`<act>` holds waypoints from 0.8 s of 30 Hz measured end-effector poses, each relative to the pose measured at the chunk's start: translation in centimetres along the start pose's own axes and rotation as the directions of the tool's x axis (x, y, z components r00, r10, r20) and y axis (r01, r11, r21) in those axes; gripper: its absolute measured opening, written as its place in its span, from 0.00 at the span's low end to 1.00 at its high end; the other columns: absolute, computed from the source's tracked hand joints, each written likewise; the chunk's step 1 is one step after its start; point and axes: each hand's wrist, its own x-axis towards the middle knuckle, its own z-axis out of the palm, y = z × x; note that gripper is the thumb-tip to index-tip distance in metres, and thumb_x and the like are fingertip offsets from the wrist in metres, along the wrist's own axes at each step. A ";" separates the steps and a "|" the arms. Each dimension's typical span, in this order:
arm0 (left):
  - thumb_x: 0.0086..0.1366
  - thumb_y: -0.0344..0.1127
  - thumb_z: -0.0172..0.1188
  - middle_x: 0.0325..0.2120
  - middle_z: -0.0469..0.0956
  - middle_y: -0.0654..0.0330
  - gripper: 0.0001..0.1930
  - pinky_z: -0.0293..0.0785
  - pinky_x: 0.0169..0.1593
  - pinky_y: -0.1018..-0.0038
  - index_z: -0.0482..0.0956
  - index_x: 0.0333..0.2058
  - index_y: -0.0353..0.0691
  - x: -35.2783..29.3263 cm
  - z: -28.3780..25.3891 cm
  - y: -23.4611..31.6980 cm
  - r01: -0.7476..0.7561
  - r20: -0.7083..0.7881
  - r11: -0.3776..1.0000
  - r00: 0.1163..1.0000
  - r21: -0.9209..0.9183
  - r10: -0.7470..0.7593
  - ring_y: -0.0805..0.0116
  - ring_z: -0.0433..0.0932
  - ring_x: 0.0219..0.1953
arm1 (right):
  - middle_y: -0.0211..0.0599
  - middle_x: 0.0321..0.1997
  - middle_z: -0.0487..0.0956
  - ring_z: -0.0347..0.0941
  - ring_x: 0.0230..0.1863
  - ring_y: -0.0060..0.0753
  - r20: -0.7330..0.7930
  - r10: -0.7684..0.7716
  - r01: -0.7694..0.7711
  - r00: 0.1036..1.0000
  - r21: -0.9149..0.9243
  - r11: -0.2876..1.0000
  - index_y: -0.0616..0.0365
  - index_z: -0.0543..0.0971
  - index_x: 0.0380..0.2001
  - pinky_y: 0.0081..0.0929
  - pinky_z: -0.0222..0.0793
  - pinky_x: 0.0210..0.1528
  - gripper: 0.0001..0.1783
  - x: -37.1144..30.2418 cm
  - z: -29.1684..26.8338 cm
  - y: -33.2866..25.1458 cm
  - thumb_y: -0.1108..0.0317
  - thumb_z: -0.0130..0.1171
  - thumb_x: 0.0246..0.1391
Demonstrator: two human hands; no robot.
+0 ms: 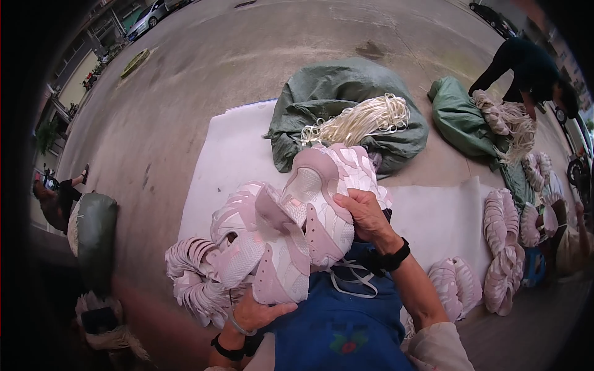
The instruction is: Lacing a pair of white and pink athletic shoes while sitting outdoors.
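A stack of pink and white shoe uppers [281,263] rests above my lap, on the blue apron [340,321]. My right hand [366,215] is closed on the right side of the stack, thumb on top of an upper. Under the lower left end, my left hand [263,311] holds the stack, its thumb along the bottom edge and its other fingers mostly hidden. Further nested shoe uppers [198,272] fan out just left of the stack. White laces [359,278] lie on the apron near my right wrist.
A green sack [334,80] with a bundle of cream laces [365,120] on it stands ahead on a white sheet [226,142]. More stacked uppers [455,287] lie at the right. A person [526,68] bends over another green sack [458,117]. Another person [59,201] is at far left.
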 end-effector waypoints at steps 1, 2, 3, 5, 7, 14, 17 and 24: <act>0.51 0.41 0.70 0.48 0.73 0.47 0.37 0.64 0.56 0.66 0.64 0.56 0.30 1.2 0.7 0.1 -0.012 0.002 1.000 1.000 -0.005 0.012 0.56 0.72 0.51 | 0.31 0.28 0.79 0.72 0.25 0.16 0.004 0.010 -0.010 1.000 -0.047 0.999 0.64 0.78 0.30 0.16 0.69 0.27 0.11 0.0 -0.6 0.6 0.65 0.58 0.58; 0.52 0.41 0.68 0.49 0.72 0.46 0.35 0.64 0.56 0.65 0.65 0.55 0.31 2.3 1.1 0.2 -0.074 -0.025 0.993 0.997 0.091 0.076 0.52 0.71 0.51 | 0.28 0.26 0.78 0.70 0.24 0.14 -0.002 0.053 -0.053 0.999 -0.035 0.998 0.63 0.77 0.27 0.16 0.67 0.25 0.12 -0.3 0.3 0.4 0.64 0.58 0.58; 0.54 0.42 0.67 0.49 0.72 0.44 0.33 0.63 0.57 0.63 0.66 0.54 0.31 3.0 1.6 0.3 -0.131 -0.046 0.973 0.989 0.188 0.142 0.48 0.70 0.51 | 0.28 0.26 0.78 0.70 0.24 0.14 0.010 0.051 -0.050 0.999 -0.040 0.998 0.63 0.77 0.27 0.16 0.67 0.25 0.12 -0.5 0.9 0.3 0.64 0.58 0.58; 0.55 0.43 0.64 0.49 0.70 0.42 0.30 0.62 0.57 0.61 0.68 0.52 0.33 3.7 2.8 0.3 -0.133 -0.097 0.924 0.979 0.357 0.179 0.43 0.68 0.52 | 0.26 0.25 0.76 0.68 0.24 0.13 -0.075 0.022 -0.034 0.997 -0.165 0.986 0.62 0.77 0.27 0.16 0.64 0.24 0.12 -0.9 1.2 0.3 0.64 0.58 0.58; 0.54 0.42 0.64 0.50 0.68 0.40 0.31 0.60 0.58 0.59 0.67 0.54 0.33 4.0 3.1 0.7 -0.136 -0.023 0.918 0.988 0.373 0.156 0.40 0.65 0.53 | 0.24 0.24 0.75 0.66 0.23 0.12 -0.077 -0.003 -0.009 0.997 -0.162 0.987 0.62 0.78 0.26 0.16 0.61 0.23 0.14 -0.6 1.1 0.5 0.62 0.57 0.59; 0.50 0.46 0.69 0.46 0.75 0.46 0.36 0.69 0.52 0.66 0.68 0.52 0.29 4.2 3.6 -0.8 0.026 -0.273 0.966 0.961 0.257 0.047 0.54 0.75 0.48 | 0.25 0.17 0.70 0.66 0.22 0.13 0.006 0.009 -0.004 1.000 -0.561 0.828 0.62 0.76 0.26 0.15 0.62 0.24 0.20 -1.8 1.7 -3.2 0.56 0.48 0.63; 0.51 0.44 0.68 0.45 0.76 0.48 0.35 0.69 0.52 0.69 0.67 0.52 0.27 3.9 3.1 1.2 0.032 -0.127 0.998 0.992 0.062 -0.024 0.58 0.75 0.47 | 0.35 0.20 0.74 0.70 0.25 0.22 -0.157 -0.438 0.236 0.885 -0.661 0.713 0.64 0.76 0.28 0.19 0.67 0.29 0.18 1.1 -0.8 -2.9 0.59 0.48 0.62; 0.52 0.42 0.68 0.45 0.75 0.45 0.33 0.70 0.50 0.66 0.68 0.51 0.27 4.1 2.9 0.9 0.054 -0.147 0.998 0.987 -0.018 -0.057 0.53 0.75 0.47 | 0.52 0.43 0.72 0.69 0.46 0.54 0.198 -0.442 0.207 0.875 -0.978 -0.028 0.65 0.71 0.43 0.48 0.65 0.47 0.24 4.2 -1.7 -1.0 0.57 0.55 0.47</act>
